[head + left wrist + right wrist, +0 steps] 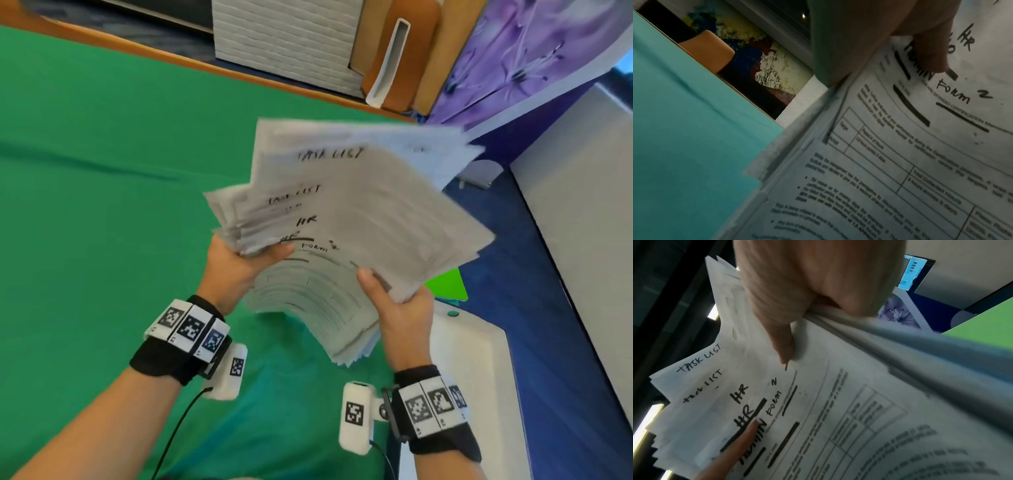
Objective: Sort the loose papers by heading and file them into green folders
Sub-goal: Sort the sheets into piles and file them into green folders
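Head view: left hand [236,263] and right hand [397,301] both grip the fanned papers [359,212] aloft over the green cloth's [102,188] right edge.

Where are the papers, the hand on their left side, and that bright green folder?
papers [359,212]: head view, middle of the fanned top sheets.
left hand [236,270]: head view, back of the hand.
green folder [445,284]: head view, corner showing under the papers.

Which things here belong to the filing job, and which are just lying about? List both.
Job:
stack of papers, headed TASK LIST, HR, FORM
left hand, gripping it
right hand, gripping it
green folder

Lying about:
green cloth
purple flower picture
cardboard pieces
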Available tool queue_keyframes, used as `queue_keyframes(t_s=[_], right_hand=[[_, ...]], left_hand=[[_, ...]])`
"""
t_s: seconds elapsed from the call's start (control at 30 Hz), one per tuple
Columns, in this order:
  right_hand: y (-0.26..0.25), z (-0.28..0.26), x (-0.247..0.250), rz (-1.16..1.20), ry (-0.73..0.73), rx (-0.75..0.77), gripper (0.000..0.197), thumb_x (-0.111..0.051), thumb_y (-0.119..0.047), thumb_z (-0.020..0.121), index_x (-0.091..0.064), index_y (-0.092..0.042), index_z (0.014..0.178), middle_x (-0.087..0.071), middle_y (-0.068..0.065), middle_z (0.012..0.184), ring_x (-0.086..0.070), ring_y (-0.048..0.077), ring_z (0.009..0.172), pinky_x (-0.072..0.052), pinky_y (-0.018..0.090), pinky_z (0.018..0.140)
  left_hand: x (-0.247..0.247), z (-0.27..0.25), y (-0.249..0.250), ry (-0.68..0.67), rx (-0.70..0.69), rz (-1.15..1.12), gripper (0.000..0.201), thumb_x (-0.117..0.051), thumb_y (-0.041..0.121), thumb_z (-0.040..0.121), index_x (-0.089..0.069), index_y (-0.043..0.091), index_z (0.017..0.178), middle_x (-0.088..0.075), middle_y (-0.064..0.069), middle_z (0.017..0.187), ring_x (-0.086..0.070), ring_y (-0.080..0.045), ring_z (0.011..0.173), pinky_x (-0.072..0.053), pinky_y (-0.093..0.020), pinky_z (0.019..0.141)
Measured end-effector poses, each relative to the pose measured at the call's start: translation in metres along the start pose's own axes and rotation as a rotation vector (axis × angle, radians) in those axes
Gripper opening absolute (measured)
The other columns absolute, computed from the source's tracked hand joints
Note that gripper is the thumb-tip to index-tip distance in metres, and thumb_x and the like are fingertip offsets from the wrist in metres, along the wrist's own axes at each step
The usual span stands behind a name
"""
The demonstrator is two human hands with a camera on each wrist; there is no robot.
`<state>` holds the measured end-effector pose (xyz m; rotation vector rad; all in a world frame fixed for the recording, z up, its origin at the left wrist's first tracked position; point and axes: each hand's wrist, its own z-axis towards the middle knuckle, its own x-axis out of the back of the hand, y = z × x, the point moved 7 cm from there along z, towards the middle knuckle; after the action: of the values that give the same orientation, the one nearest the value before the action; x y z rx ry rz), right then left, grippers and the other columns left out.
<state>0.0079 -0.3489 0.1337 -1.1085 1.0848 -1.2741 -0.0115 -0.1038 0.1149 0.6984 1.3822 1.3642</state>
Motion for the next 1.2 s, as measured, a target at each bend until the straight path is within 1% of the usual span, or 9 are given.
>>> queue_keyframes(t_s=[0.17,0.33,0.47,0.53,0.73,0.87,1.0,1.07,1.2], right_hand=[[0.047,-0.002,0.005,-0.068,-0.040,-0.134,0.054,-0.082,-0.008,0.073,-0.058,-0.013,0.122,-0.070,0.000,0.112,-0.065,0.010,0.106,-0.052,0.028,0.095],[0.082,0.012,0.017,0.029,-0.071,-0.220,0.086,-0.085,-0.003,0.066,-0.037,-0.012,0.137,-0.064,0.007,0.123,-0.063,0.019,0.113,-0.053,0.031,0.095],[0.104,0.027,0.027,-0.052,-0.080,-0.300,0.101,-0.093,-0.027,0.051,-0.038,-0.021,0.135,-0.059,0.003,0.127,-0.061,0.014,0.115,-0.053,0.030,0.094],[0.108,0.033,0.026,-0.125,-0.120,-0.334,0.095,-0.094,-0.032,0.047,-0.049,-0.016,0.129,-0.065,0.001,0.120,-0.064,0.008,0.106,-0.055,0.022,0.086],[0.086,0.038,0.005,-0.174,-0.131,-0.242,0.034,-0.078,0.000,0.075,-0.065,-0.007,0.106,-0.073,0.001,0.101,-0.071,0.009,0.090,-0.058,0.028,0.081],[0.048,0.032,-0.012,-0.172,-0.153,-0.096,0.030,-0.074,-0.004,0.082,-0.066,-0.017,0.108,-0.074,-0.007,0.102,-0.069,0.012,0.098,-0.057,0.021,0.078],[-0.004,0.024,-0.009,-0.111,-0.147,0.070,0.048,-0.081,-0.013,0.073,-0.061,-0.007,0.116,-0.072,0.000,0.107,-0.069,0.014,0.100,-0.057,0.024,0.079],[-0.010,0.027,-0.002,-0.155,-0.249,0.023,0.056,-0.086,-0.015,0.065,-0.061,-0.007,0.115,-0.073,-0.003,0.104,-0.069,0.010,0.095,-0.056,0.021,0.074],[0.012,0.033,0.016,-0.191,-0.315,-0.197,0.032,-0.085,-0.014,0.061,-0.071,-0.010,0.089,-0.076,-0.002,0.085,-0.072,0.013,0.075,-0.056,0.021,0.059]], left_hand=[[0.021,-0.004,-0.045,0.001,0.201,0.103,0.033,-0.081,0.013,0.067,-0.073,0.011,0.099,-0.076,-0.001,0.098,-0.072,-0.023,0.094,-0.059,-0.027,0.076],[0.019,-0.002,-0.055,-0.059,0.246,0.039,0.032,-0.078,0.003,0.070,-0.072,0.008,0.101,-0.076,-0.005,0.101,-0.072,-0.023,0.096,-0.057,-0.023,0.075],[0.018,0.001,-0.052,-0.090,0.273,-0.003,0.033,-0.072,-0.004,0.075,-0.068,0.002,0.107,-0.075,-0.006,0.104,-0.071,-0.021,0.096,-0.057,-0.022,0.073],[0.019,0.003,-0.052,-0.108,0.298,-0.033,0.038,-0.070,0.001,0.075,-0.065,0.000,0.112,-0.074,-0.007,0.108,-0.071,-0.022,0.098,-0.057,-0.022,0.074],[0.014,0.011,-0.057,-0.179,0.305,0.131,0.061,-0.081,0.012,0.068,-0.059,0.012,0.125,-0.070,0.004,0.117,-0.066,-0.011,0.109,-0.052,-0.034,0.095],[0.014,0.015,-0.042,-0.092,0.188,0.115,0.051,-0.076,0.001,0.074,-0.060,0.004,0.122,-0.070,-0.003,0.117,-0.066,-0.019,0.109,-0.054,-0.043,0.094],[0.014,0.016,-0.002,-0.043,0.066,0.024,0.038,-0.071,-0.007,0.070,-0.066,0.002,0.106,-0.075,-0.003,0.103,-0.072,-0.021,0.095,-0.058,-0.028,0.078],[0.020,0.018,0.009,-0.028,0.070,-0.059,0.034,-0.068,-0.004,0.069,-0.067,0.004,0.102,-0.076,-0.006,0.099,-0.072,-0.024,0.092,-0.058,-0.029,0.075],[0.036,0.024,-0.001,0.056,0.150,-0.297,0.039,-0.060,-0.003,0.076,-0.064,0.010,0.112,-0.072,-0.010,0.114,-0.069,-0.027,0.103,-0.059,-0.039,0.082]])
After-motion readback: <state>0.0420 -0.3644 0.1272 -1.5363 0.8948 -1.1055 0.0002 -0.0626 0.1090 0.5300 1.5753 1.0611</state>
